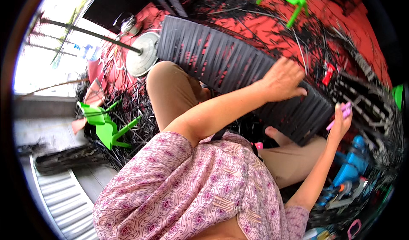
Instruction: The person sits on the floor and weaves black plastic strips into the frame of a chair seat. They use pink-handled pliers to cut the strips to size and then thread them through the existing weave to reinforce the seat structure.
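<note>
a long black panel lies on a slant over the person's bent legs, w/ its left end up by a round grey base that has a pole in it. it's made of flat dark strips side by side, w/ small gaps btwn them.

the left arm goes right across the body, elbow bent and out to the side. the left hand is palm down on the panel, close to its far long edge and nearer the right end than the left. its fingers are bent & close together, tips toward that far edge, and the thumb sticks out to the right. can't tell if they pinch a strip or just press.

the right arm comes up past the right knee, a bit bent. the right hand is up at the panel's right end, fingers closed round a pink tool, maybe small scissors, but it's too blurry to be sure.

loose black strips lie all over the red floor. a green chair is by the floor's left edge, and a blue tool is near the right forearm.
</note>
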Demonstrator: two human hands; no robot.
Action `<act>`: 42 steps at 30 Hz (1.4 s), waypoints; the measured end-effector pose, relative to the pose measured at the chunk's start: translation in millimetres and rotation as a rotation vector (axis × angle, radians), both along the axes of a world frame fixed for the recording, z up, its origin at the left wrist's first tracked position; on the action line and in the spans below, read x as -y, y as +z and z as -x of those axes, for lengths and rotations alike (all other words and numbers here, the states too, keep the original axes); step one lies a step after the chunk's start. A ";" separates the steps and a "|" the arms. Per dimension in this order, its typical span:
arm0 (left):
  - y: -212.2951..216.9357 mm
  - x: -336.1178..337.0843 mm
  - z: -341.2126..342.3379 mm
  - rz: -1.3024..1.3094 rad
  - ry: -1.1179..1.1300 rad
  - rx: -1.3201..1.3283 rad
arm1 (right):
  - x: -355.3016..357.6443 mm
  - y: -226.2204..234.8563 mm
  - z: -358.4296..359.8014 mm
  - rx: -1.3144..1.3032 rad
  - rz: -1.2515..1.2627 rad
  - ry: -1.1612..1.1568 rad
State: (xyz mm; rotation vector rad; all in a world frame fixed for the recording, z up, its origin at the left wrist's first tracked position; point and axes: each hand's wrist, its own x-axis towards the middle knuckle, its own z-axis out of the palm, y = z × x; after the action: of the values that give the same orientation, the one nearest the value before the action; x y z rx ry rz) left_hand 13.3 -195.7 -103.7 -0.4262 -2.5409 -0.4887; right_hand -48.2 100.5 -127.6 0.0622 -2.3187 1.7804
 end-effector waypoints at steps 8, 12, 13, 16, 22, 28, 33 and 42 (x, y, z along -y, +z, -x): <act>10.0 70.5 -33.5 0.077 -0.089 0.031 | 17.5 -17.6 10.6 0.204 0.243 -0.098; 19.1 151.5 -55.9 0.120 0.060 0.113 | 13.9 -27.0 18.5 0.180 0.174 -0.133; 13.2 183.7 -59.9 0.178 0.038 0.063 | 11.5 -32.0 26.7 0.141 0.144 -0.152; 12.9 272.7 -67.9 0.228 0.245 -0.010 | 21.2 -23.3 36.8 0.153 0.108 -0.175; -12.1 375.5 -101.1 -0.004 0.931 0.083 | 31.0 -11.5 66.4 0.168 0.132 -0.281; -94.9 446.5 -113.6 -1.097 1.017 0.539 | 2.8 -19.8 118.8 0.259 0.194 -0.344; -112.0 478.0 -127.6 -1.762 0.861 0.436 | 51.2 -3.1 137.8 0.328 0.093 -0.407; -25.3 239.9 -102.3 -1.457 0.838 0.055 | 42.0 -5.8 147.8 0.301 0.176 -0.395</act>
State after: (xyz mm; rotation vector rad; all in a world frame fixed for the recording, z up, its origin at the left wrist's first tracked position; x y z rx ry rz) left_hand 115.6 -435.6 -129.0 1.0876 -1.5074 -1.6674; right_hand -196.0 58.5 -133.4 -0.6852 -2.1448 1.8685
